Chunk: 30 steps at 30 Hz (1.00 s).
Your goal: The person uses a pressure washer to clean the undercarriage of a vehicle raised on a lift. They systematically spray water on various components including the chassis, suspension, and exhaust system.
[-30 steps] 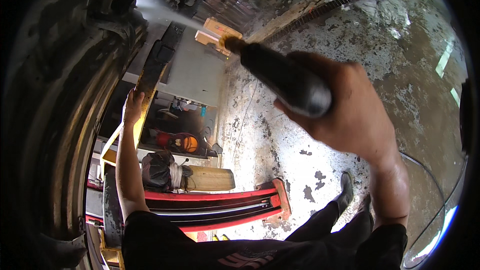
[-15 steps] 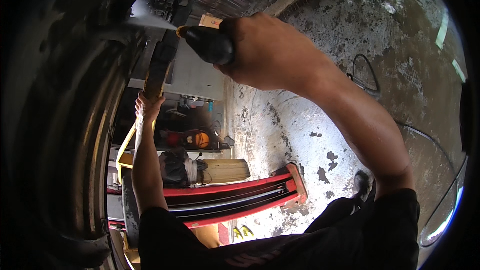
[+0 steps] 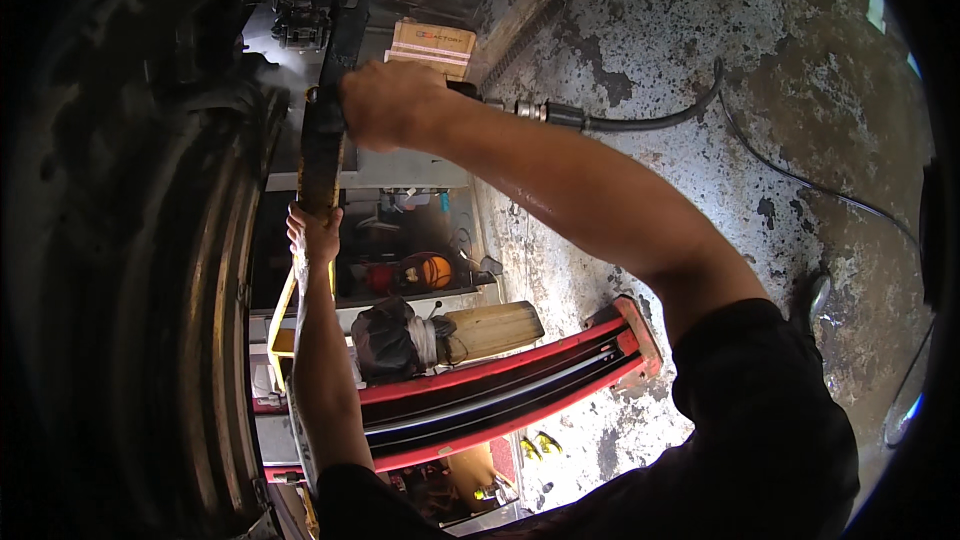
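Observation:
My right hand [image 3: 390, 105] is closed round a black spray gun, mostly hidden by my fingers. Its metal coupling [image 3: 530, 111] and black hose [image 3: 645, 124] trail off to the right. A pale mist [image 3: 272, 72] shows ahead of the gun's tip, by dark machine parts [image 3: 300, 30] at the upper left. Lower down, my left hand [image 3: 315, 230] is wrapped round a long worn black-and-yellow bar [image 3: 321, 168]. My right fist is beside the upper part of this bar; whether they touch, I cannot tell.
A dark vehicle-like underside [image 3: 150, 160] fills the left. A cardboard box [image 3: 432, 46] is beyond my right hand. Below lie a red post [image 3: 500, 410], a wooden block [image 3: 497, 331] beside a black wrapped bundle [image 3: 388, 340], and an orange round object [image 3: 436, 271]. The floor [image 3: 700, 200] is stained.
My right hand with the spray gun has moved left and slightly down, close to the bar. The hose coupling has come into sight. My left hand keeps its hold, and the view has shifted.

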Available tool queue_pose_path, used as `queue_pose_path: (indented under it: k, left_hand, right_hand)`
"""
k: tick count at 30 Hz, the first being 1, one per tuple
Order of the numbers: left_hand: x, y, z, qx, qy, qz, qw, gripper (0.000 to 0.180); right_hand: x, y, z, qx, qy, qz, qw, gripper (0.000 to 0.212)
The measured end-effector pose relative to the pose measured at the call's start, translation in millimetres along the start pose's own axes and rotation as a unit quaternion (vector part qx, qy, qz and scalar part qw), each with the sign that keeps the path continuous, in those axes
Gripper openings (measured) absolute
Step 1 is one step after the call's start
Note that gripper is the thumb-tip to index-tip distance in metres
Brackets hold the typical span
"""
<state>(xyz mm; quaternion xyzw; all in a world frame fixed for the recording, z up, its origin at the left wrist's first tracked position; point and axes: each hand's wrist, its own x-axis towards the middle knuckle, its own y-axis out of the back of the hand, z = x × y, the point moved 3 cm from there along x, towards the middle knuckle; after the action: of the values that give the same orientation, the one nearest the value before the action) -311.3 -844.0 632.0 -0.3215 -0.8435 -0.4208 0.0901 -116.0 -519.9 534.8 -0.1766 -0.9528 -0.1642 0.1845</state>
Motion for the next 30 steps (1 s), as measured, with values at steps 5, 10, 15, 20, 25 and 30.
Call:
queue_pose_path:
  k: [5, 10, 15, 20, 25, 30]
  left_hand:
    - [-4.6, -2.4, -2.0, 0.017, 0.002, 0.013, 1.000, 0.107]
    - [-3.3, -5.6, -3.5, 0.024, -0.005, 0.004, 1.000, 0.108]
    - [2.4, -6.2, 0.9, 0.013, 0.042, 0.010, 0.999, 0.112]
    - [3.6, -4.5, 2.2, 0.017, 0.063, -0.012, 0.998, 0.114]
    - [5.4, -10.2, -0.1, 0.021, 0.065, -0.012, 0.998, 0.114]
    - [11.0, -14.1, -2.7, 0.006, 0.061, 0.009, 0.998, 0.114]
  right_hand:
    - [12.8, -12.9, -4.4, 0.024, -0.005, -0.020, 0.999, 0.028]
    - [18.0, -10.9, -4.3, 0.036, -0.028, -0.009, 0.999, 0.029]
    - [12.7, -5.8, -3.7, 0.044, -0.025, -0.028, 0.998, 0.030]
    - [21.3, -2.9, -2.4, 0.053, -0.008, 0.016, 0.998, 0.031]
    - [22.0, -1.0, 0.2, 0.046, -0.005, -0.014, 0.999, 0.032]
    - [0.8, 5.7, -2.5, 0.030, -0.018, -0.036, 0.999, 0.033]
